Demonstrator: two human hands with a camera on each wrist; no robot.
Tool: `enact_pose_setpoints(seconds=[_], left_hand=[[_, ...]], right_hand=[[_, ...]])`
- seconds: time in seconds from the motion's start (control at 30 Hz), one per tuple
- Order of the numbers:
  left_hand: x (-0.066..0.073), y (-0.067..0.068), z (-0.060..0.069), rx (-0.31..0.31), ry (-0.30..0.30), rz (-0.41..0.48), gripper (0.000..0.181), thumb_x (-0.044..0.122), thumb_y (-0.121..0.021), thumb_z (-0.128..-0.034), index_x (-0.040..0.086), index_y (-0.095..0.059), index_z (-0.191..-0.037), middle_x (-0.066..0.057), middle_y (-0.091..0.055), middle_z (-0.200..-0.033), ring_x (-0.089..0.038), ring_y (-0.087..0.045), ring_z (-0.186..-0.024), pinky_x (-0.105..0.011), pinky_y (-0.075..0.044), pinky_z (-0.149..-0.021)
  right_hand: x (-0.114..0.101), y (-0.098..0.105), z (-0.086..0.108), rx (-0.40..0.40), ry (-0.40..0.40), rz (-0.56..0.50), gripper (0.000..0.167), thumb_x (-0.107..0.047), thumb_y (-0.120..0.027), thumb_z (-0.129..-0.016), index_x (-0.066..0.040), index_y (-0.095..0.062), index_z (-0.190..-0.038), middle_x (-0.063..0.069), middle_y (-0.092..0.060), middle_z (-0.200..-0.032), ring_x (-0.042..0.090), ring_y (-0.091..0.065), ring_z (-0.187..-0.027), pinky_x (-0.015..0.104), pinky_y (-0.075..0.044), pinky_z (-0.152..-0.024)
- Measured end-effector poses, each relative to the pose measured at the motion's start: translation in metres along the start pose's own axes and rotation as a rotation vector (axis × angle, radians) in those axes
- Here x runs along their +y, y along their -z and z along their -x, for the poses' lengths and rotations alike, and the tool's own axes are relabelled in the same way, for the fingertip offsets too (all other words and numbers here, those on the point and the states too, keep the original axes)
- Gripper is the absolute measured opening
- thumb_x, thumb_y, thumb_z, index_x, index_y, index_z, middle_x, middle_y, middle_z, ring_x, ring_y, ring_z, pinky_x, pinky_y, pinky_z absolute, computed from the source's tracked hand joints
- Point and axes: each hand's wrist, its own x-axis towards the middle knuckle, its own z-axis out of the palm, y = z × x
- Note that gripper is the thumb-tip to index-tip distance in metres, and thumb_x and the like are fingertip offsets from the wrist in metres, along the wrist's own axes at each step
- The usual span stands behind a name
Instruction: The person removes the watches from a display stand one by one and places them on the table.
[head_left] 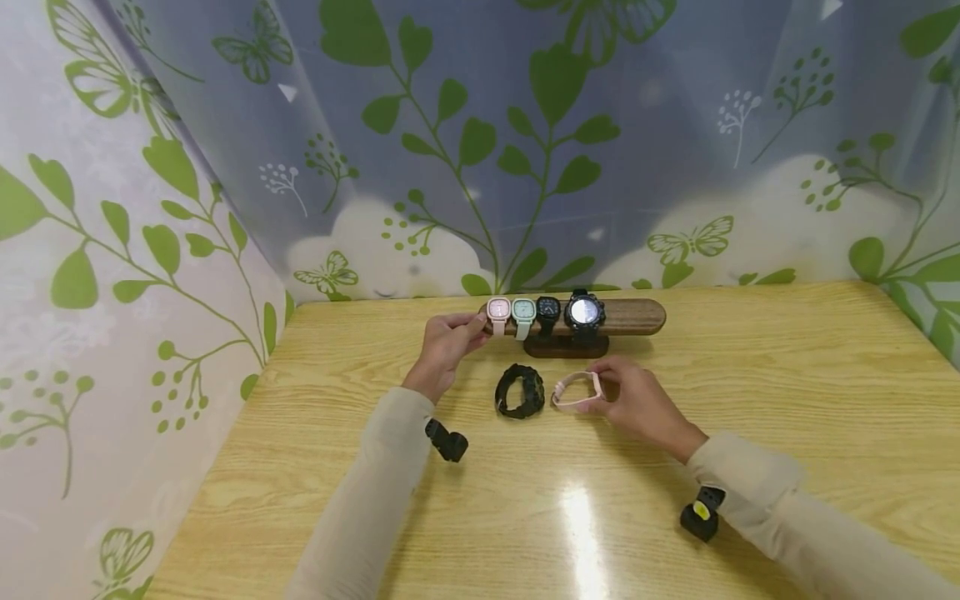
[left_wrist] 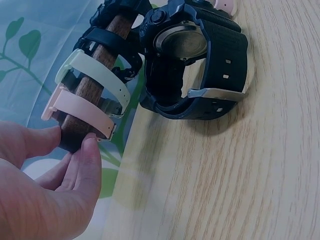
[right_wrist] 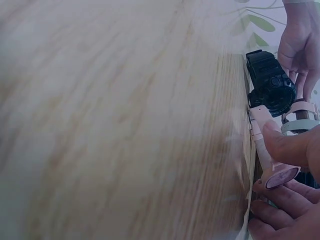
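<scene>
Thumb and fingers of my left hand [head_left: 445, 348] grip the left end of a wooden watch stand [head_left: 636, 317]. Strapped around its bar, from left to right, are a pink watch [head_left: 498, 310], a mint green watch [head_left: 523, 311], a black square watch [head_left: 548, 309] and a large black round watch [head_left: 585, 312] with a bright face. In front of the stand, my right hand [head_left: 639, 402] pinches a second pink watch [right_wrist: 263, 150], its strap forming a loop. Between the hands, a chunky black watch [head_left: 533, 390] stands on its side on the table, its buckle showing in the left wrist view.
The stand's dark base [head_left: 566, 346] rests near the back edge of the wood-grain table [head_left: 300, 500]. A curtain [head_left: 450, 167] with green leaves and butterflies hangs behind and along the left side. A black camera is strapped to each sleeve.
</scene>
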Motion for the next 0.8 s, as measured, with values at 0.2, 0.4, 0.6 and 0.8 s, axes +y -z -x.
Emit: enact_pose_setpoints(seconds=[0.2, 0.4, 0.6, 0.8], left_hand=[[0.0001, -0.0003, 0.0000, -0.006, -0.002, 0.004, 0.030, 0.010, -0.063, -0.1017, -0.008, -0.065, -0.125, -0.019, -0.067, -0.113, -0.015, -0.069, -0.090, -0.034, -0.056, -0.097], [-0.0003, -0.0005, -0.0006, -0.001, -0.002, -0.004, 0.030, 0.010, -0.064, -0.1014, -0.008, -0.065, -0.126, -0.019, -0.067, -0.113, -0.016, -0.069, -0.091, -0.030, -0.058, -0.092], [0.0003, -0.0001, -0.0006, -0.007, -0.002, -0.001, 0.030, 0.010, -0.064, -0.1016, -0.008, -0.064, -0.126, -0.020, -0.067, -0.114, -0.016, -0.069, -0.091, -0.036, -0.055, -0.099], [0.0009, 0.0004, -0.0001, -0.003, 0.007, -0.009, 0.030, 0.010, -0.063, -0.1017, -0.007, -0.065, -0.126, -0.019, -0.067, -0.115, -0.017, -0.069, -0.093, -0.034, -0.056, -0.097]], right_hand=[[-0.0014, -0.0009, -0.0018, -0.004, -0.009, 0.012, 0.047, -0.009, -0.087, -0.080, 0.009, -0.065, -0.117, 0.028, -0.070, -0.113, 0.042, -0.067, -0.108, 0.055, -0.055, -0.092], [-0.0025, -0.0010, -0.0033, -0.019, -0.023, 0.030, 0.044, -0.012, -0.089, -0.079, 0.006, -0.067, -0.113, 0.023, -0.072, -0.108, 0.036, -0.068, -0.102, 0.052, -0.055, -0.088], [-0.0025, -0.0011, -0.0037, -0.021, -0.027, 0.027, 0.047, -0.012, -0.090, -0.077, 0.007, -0.067, -0.113, 0.020, -0.073, -0.104, 0.030, -0.068, -0.096, 0.050, -0.055, -0.085], [-0.0033, 0.0000, -0.0030, -0.026, -0.039, 0.024, 0.054, -0.013, -0.091, -0.076, 0.009, -0.065, -0.118, 0.021, -0.072, -0.108, 0.034, -0.068, -0.101, 0.052, -0.054, -0.091]])
